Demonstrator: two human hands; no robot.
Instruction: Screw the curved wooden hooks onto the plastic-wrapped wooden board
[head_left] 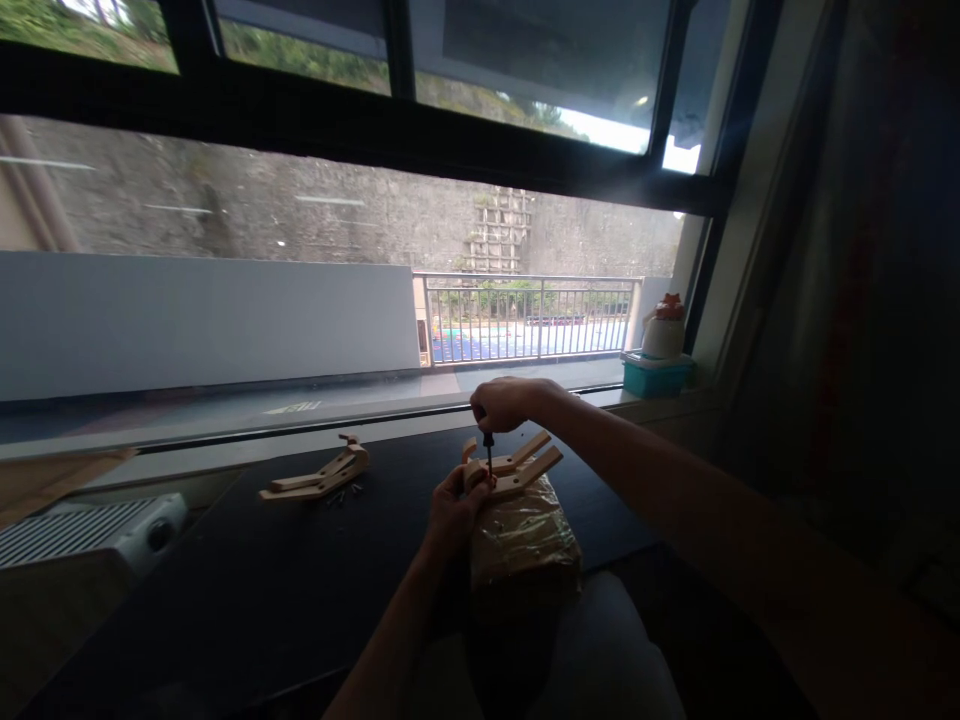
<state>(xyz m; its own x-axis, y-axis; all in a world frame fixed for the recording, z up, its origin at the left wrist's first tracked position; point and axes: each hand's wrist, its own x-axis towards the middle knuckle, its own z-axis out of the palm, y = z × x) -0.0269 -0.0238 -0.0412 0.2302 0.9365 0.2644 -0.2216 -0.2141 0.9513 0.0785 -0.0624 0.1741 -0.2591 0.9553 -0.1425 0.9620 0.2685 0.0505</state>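
My right hand (501,402) is closed round the handle of a screwdriver (490,452), which points straight down. Its tip meets a pale wooden assembly (529,468) made of angled bars with dark holes. Low on the near side, my left hand (452,508) grips the end of that assembly, and its fingers sit close beside the screwdriver tip. Whatever the tip is turning is too small to make out. Beneath the wood lies a block wrapped in shiny brown tape (529,535).
Farther left on the dark table (360,570) rests a similar wooden assembly (319,478), with several small screws (346,494) near it. A white appliance (97,535) stands at the left. On the sill at the right, a teal box (658,375) carries a white jar (664,337).
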